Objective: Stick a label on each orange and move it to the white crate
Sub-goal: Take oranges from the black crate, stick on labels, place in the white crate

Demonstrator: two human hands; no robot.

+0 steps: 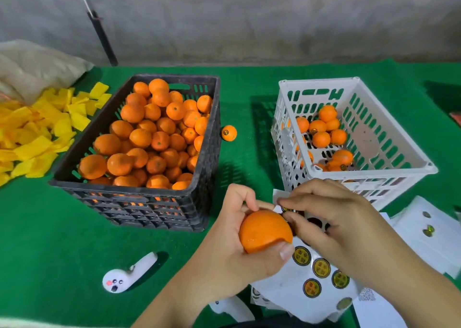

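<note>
Near the front edge of the green worktop (224, 83), an orange (264, 230) is held in the left hand (234, 248), the fingers curled over its far side and the thumb braced under its near side. Held so, a bare stretch of peel is turned toward the right hand (331, 225), which seems the reason for the tilt. A round label (287, 208) is pinched between the right thumb and forefinger just beside the fruit; whether it already touches the peel cannot be told. Directly beneath both hands lies the sticker sheet (309, 272), several gold-and-black labels still on it, so that the reach from sheet to fruit is kept short.

Unlabelled fruit is heaped in the black crate (139, 195) on the left, within easy reach of the holding hand. The white crate (354, 173) stands on the right, close behind the working hand, with a modest number of labelled oranges at its bottom; judged from the two loads, most of the work remains. One labelled stray orange (229, 133) rests on the cloth between the crates. A white controller (124, 276) lies on the near left, well apart from the work.
</note>
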